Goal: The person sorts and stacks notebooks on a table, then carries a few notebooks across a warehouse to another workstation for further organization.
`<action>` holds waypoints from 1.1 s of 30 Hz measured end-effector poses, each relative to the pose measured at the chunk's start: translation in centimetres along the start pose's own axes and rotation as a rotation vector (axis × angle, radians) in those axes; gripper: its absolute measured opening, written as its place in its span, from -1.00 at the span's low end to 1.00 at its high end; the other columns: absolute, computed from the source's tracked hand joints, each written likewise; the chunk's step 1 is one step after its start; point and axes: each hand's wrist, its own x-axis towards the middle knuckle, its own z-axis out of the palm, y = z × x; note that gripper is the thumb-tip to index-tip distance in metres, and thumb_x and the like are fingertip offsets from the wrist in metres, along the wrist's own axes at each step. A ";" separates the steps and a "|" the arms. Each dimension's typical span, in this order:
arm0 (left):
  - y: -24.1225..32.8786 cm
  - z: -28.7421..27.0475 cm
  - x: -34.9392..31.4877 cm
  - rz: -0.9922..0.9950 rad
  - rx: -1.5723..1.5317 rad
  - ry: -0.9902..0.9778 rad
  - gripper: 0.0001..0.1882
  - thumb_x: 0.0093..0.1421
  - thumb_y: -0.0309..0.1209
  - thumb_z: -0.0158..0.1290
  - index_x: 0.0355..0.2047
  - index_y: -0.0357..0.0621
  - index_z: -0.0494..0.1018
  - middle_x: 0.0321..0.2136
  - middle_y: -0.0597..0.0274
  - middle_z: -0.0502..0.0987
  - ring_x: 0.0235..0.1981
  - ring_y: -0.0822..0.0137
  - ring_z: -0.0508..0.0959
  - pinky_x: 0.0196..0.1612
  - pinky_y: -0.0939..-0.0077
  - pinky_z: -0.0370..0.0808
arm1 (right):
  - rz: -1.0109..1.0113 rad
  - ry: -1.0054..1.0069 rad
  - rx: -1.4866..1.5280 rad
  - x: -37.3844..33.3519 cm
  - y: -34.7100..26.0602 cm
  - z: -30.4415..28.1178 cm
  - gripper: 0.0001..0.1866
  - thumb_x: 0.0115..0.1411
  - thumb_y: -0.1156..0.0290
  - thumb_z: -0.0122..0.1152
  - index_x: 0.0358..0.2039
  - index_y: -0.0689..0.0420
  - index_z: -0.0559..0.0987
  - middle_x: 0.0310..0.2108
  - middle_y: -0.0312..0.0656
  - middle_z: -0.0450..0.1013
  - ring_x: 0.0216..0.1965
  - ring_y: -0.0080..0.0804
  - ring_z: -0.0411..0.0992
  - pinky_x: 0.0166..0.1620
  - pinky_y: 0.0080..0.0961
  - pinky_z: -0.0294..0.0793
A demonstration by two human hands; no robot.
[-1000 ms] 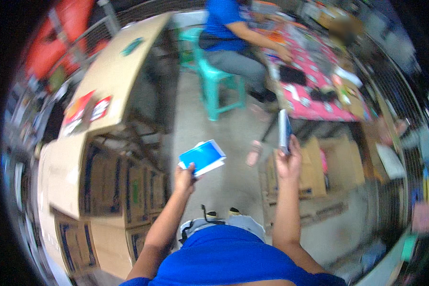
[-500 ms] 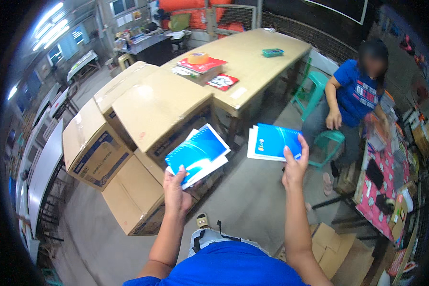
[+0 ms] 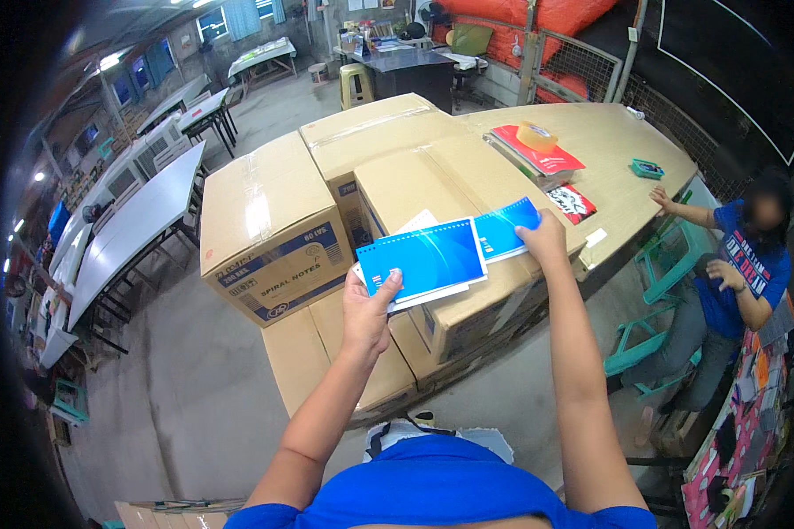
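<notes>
My left hand [image 3: 366,313] is closed on a small stack of blue notebooks [image 3: 432,256], thumb on top, with a row of holes along the upper edge of the cover. White sheets or pages stick out under and beside it. My right hand [image 3: 547,240] grips another blue notebook [image 3: 508,219] by its right end, with white edges showing below the cover. The two bundles meet or overlap at the middle, and I cannot tell whether they touch. Both are above a taped cardboard carton [image 3: 397,181].
More cartons [image 3: 273,212] are stacked at left. The wooden table [image 3: 609,141] behind bears a tape roll [image 3: 536,136] on red-covered books and a green tray [image 3: 647,168]. At right a person in blue [image 3: 750,273] sits by green stools [image 3: 670,264]. Long white tables [image 3: 141,229] line the left.
The view has turned left, bringing more cartons in. My hands have come together, so the two blue bundles now meet. The person at right has stretched an arm to the table.
</notes>
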 end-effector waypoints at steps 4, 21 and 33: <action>-0.3 0.3 2.1 0.006 0.005 -0.009 -0.58 0.06 -0.54 0.20 -0.11 -0.19 0.27 -0.24 0.17 0.50 -0.24 0.42 0.51 -0.14 0.50 0.48 | -0.272 0.430 -0.209 -2.4 -3.5 -0.4 -0.25 -0.13 0.17 0.44 0.00 0.33 0.34 -0.10 0.08 0.41 -0.14 0.03 0.43 -0.08 -0.21 0.43; -1.8 2.1 7.7 0.411 0.285 -0.052 -0.71 0.17 -0.43 0.09 -0.10 -0.11 0.32 -0.18 0.25 0.45 -0.15 0.39 0.45 0.00 0.39 0.37 | 0.186 -0.773 2.808 0.1 0.5 -1.4 -0.74 0.17 0.50 0.06 -0.11 0.22 0.39 -0.37 -0.22 0.31 -0.35 -0.41 0.28 -0.29 -0.48 0.33; -1.6 -0.8 10.4 1.785 1.201 -0.105 -0.61 -0.13 0.00 0.30 -0.29 0.82 0.41 0.24 0.20 -0.07 0.29 0.02 -0.12 0.31 -0.09 -0.23 | -0.007 -0.639 2.828 0.2 0.9 1.4 -0.88 0.25 0.41 -0.09 -0.24 0.15 0.35 -0.44 -0.26 0.32 -0.46 -0.47 0.30 -0.36 -0.49 0.28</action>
